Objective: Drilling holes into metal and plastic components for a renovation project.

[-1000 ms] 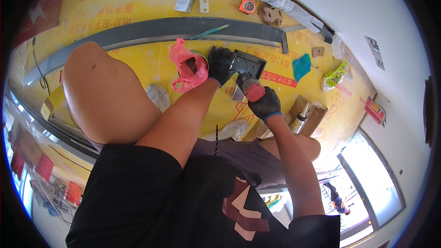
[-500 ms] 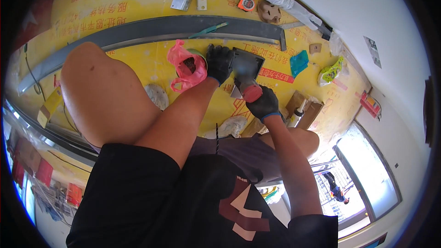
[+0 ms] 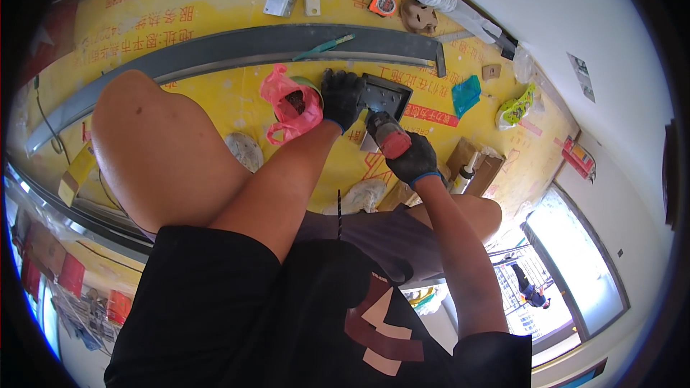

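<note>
My right hand (image 3: 412, 160) in a black glove is closed round a red and dark power drill (image 3: 389, 136), whose front end points at a dark rectangular metal plate (image 3: 392, 91) with holes on the yellow floor covering. My left hand (image 3: 341, 100), also gloved, grips the plate's left side with bent fingers. Just left of it, an open pink plastic bag (image 3: 287, 93) of small dark pieces lies in a round container. A lighter metal piece shows partly under the drill; the drill's tip is too small to make out.
A long dark channel (image 3: 215, 43) crosses behind, with a teal tool on it. Brackets (image 3: 279, 3), a tape measure (image 3: 382, 3), a teal packet (image 3: 466, 93) and a cardboard box (image 3: 486, 172) lie around. A person (image 3: 530, 287) is beyond the bright doorway at right.
A grey blur over the plate half a second ago is gone, and the plate's holes show again. The drill and both hands have shifted only slightly.
</note>
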Available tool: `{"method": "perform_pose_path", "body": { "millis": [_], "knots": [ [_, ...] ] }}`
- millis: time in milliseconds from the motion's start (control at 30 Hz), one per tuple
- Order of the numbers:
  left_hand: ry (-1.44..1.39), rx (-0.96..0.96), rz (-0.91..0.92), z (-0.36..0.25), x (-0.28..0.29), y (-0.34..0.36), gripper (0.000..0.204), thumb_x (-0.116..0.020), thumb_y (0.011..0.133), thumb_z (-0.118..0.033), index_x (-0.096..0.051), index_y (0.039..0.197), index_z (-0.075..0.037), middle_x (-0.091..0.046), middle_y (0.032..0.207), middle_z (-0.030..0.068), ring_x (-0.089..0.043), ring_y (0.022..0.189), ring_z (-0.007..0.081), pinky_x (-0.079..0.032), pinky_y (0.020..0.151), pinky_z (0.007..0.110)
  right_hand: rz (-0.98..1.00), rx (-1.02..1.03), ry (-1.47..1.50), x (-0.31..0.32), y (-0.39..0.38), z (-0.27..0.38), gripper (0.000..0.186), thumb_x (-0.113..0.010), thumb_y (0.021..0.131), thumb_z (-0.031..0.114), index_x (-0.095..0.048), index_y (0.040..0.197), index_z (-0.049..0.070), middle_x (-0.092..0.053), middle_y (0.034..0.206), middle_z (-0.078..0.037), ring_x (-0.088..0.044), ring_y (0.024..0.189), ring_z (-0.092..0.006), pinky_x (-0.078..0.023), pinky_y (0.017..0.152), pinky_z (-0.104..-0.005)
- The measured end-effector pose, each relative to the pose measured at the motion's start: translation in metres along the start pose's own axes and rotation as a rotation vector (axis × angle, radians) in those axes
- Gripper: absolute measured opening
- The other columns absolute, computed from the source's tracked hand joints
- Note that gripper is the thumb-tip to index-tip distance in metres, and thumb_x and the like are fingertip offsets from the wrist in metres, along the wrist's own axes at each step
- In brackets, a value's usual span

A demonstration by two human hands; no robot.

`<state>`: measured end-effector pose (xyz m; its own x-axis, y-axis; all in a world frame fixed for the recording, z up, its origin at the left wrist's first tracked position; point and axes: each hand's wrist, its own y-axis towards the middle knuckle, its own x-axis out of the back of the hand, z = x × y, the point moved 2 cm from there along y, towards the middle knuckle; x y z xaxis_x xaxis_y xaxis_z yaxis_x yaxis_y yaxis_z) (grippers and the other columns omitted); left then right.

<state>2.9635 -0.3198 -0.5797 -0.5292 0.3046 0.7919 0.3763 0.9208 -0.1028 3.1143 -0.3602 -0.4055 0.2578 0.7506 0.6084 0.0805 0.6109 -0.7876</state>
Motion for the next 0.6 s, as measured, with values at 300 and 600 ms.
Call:
{"method": "perform_pose_path", "body": {
  "millis": [300, 600],
  "knots": [
    [-0.010, 0.000, -0.021, 0.0000, 0.0009, 0.0004, 0.052, -0.082, 0.069, -0.031, -0.064, 0.117, -0.019, -0.057, 0.112, 0.0064, -0.052, 0.119, 0.0320, -0.030, 0.114, 0.059, -0.008, 0.035, 0.013, -0.0070, 0.0016, -0.0066, 0.036, -0.069, 0.082, 0.044, -0.075, 0.094, 0.011, -0.074, 0.094, -0.020, -0.070, 0.092, -0.0411, -0.057, 0.080, -0.0489],
    [0.014, -0.015, -0.012, -0.0011, 0.0036, 0.0014, 0.052, -0.083, 0.070, -0.033, -0.065, 0.116, -0.019, -0.058, 0.112, 0.0063, -0.051, 0.119, 0.0321, -0.031, 0.113, 0.059, 0.002, 0.015, -0.007, -0.0003, -0.0004, -0.0032, 0.030, -0.066, 0.084, 0.040, -0.073, 0.096, 0.013, -0.074, 0.095, -0.018, -0.070, 0.093, -0.0394, -0.056, 0.081, -0.0480]
  ]
}}
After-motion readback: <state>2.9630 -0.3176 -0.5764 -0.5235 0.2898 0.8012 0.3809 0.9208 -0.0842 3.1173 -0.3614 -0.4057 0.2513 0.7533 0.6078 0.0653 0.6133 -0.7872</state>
